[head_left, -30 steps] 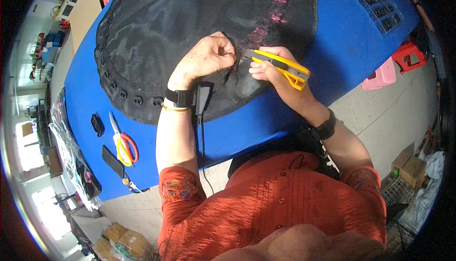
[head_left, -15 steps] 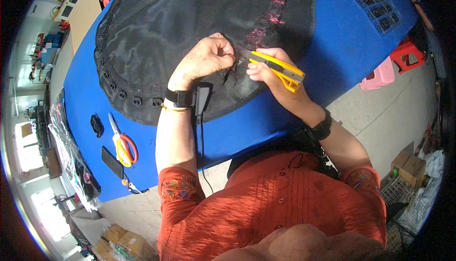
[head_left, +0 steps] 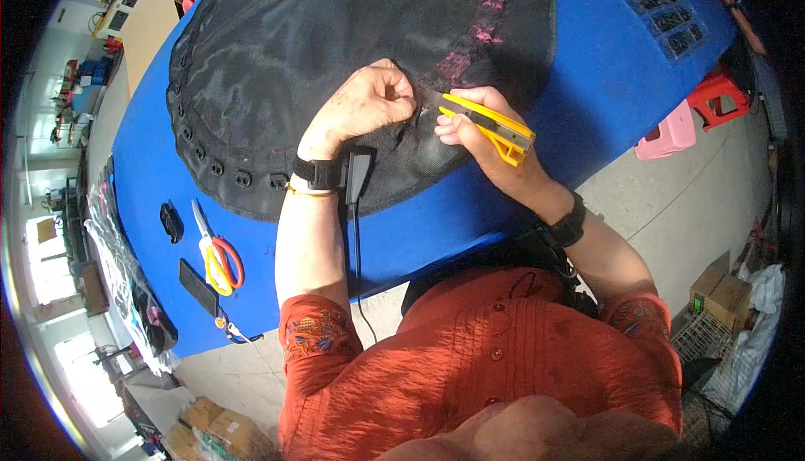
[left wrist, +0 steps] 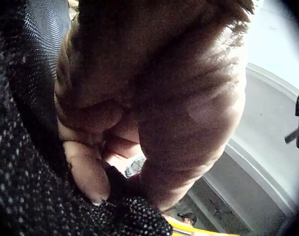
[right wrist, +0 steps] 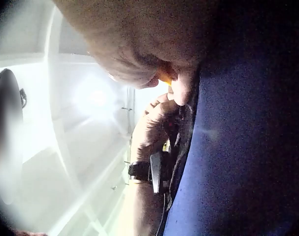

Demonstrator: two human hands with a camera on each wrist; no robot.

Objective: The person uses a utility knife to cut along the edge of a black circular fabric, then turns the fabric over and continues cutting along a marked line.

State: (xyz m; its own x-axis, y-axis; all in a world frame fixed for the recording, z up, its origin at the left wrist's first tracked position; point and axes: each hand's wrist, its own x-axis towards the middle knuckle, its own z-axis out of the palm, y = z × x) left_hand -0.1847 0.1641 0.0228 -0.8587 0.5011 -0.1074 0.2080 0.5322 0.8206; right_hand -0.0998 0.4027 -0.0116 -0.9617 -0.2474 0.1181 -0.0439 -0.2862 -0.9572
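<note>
A large round black mesh sheet (head_left: 285,67) with small loops along its left edge lies on the blue table (head_left: 411,243). A fold of it is pinched by my left hand (head_left: 356,107), whose fingers are curled; that grip also shows in the left wrist view, where dark weave (left wrist: 36,172) rises around the fingertips. My right hand (head_left: 495,151) holds a yellow utility knife (head_left: 503,130), its blade end pointing at the fabric just right of the left fingers. Frayed pink patches (head_left: 455,65) run along the sheet above the knife. The right wrist view shows both hands close together.
Red-and-yellow-handled scissors (head_left: 220,264), a black flat item (head_left: 199,287) and a small black piece (head_left: 171,221) lie at the table's left. Trays of small dark parts (head_left: 662,8) sit at the far right. A black wrist device's cable (head_left: 357,251) hangs beside the left forearm.
The right hand and knife have shifted slightly left and down beside the pinched fold, then barely moved. My left hand keeps its hold, almost still.
</note>
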